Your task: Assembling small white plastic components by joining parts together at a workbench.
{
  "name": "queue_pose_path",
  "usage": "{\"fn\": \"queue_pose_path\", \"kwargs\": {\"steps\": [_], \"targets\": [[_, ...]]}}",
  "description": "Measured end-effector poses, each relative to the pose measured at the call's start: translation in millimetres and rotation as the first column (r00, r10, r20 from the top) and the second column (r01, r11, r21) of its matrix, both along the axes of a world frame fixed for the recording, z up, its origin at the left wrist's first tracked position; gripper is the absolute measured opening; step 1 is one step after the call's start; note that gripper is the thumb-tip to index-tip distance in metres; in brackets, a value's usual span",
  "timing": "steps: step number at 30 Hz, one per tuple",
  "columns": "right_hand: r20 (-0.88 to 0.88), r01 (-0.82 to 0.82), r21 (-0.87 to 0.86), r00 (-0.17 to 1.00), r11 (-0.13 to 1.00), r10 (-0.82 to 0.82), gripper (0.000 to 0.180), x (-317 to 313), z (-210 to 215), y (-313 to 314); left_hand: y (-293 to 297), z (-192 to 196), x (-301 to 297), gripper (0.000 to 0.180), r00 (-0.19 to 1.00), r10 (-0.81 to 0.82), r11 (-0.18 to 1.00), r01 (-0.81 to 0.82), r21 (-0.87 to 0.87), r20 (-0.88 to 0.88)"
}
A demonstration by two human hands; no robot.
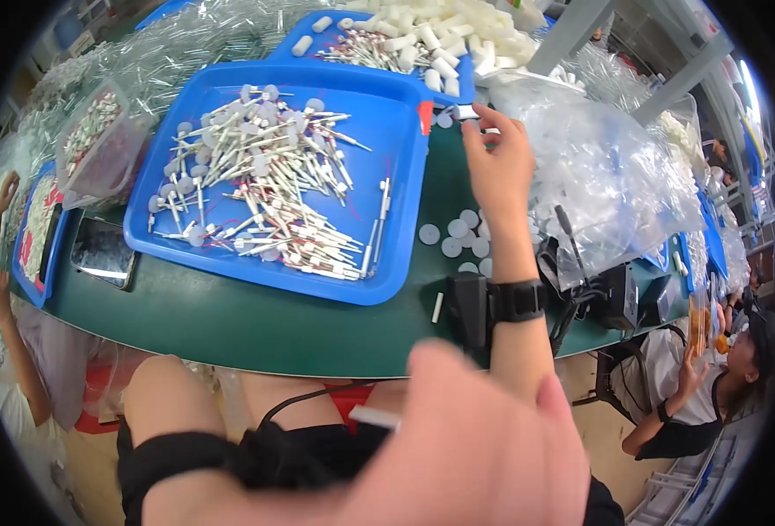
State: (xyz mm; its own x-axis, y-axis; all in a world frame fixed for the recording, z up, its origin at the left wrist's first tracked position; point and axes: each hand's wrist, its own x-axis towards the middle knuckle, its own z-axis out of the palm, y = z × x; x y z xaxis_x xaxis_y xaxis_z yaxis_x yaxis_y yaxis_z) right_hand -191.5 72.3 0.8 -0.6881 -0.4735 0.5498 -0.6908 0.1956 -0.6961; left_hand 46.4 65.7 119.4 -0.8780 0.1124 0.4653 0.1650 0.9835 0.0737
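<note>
My right hand (503,167), a black band round its wrist, reaches past the right rim of a large blue tray (405,254). Its thumb and index finger close on a small white piece (464,112). Close up and smeared, my left hand (466,447) looks curled in front of my lap. A short white stick (376,417) juts from it; the fingers round the stick are mostly hidden. Inside the tray lie many thin white sticks (308,219) with red wires, some bearing translucent discs. Loose pale discs (466,232) lie on the green table (229,320) below my right hand.
Behind stands a second blue tray (317,39) with white cylinders. Clear plastic bags (607,167) and black devices (617,296) with cables crowd the right. A phone (104,252) and a clear bin (102,149) sit left. Other people work at both sides.
</note>
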Motion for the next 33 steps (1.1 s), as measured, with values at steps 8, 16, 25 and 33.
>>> {"fn": "queue_pose_path", "kwargs": {"steps": [8,16,25,33], "targets": [[0.558,-0.344,-0.659,0.373,0.669,0.742,0.043,27,15,1,-85,-85,-40,0.011,0.995,0.018,0.398,-0.093,0.913,0.093],[0.553,-0.557,-0.582,0.263,0.593,0.79,0.038,58,19,-1,-95,-99,-40,0.025,0.985,0.171,0.327,-0.044,0.944,-0.014],[0.487,-0.634,-0.502,0.356,0.589,0.798,0.025,63,15,-3,-92,-101,-36,0.023,0.979,0.206,0.432,-0.093,0.897,0.002],[0.443,-0.702,-0.396,0.419,0.592,0.793,0.025,60,19,1,-93,-101,-35,0.02,0.971,0.237,0.566,-0.13,0.814,-0.009]]}}
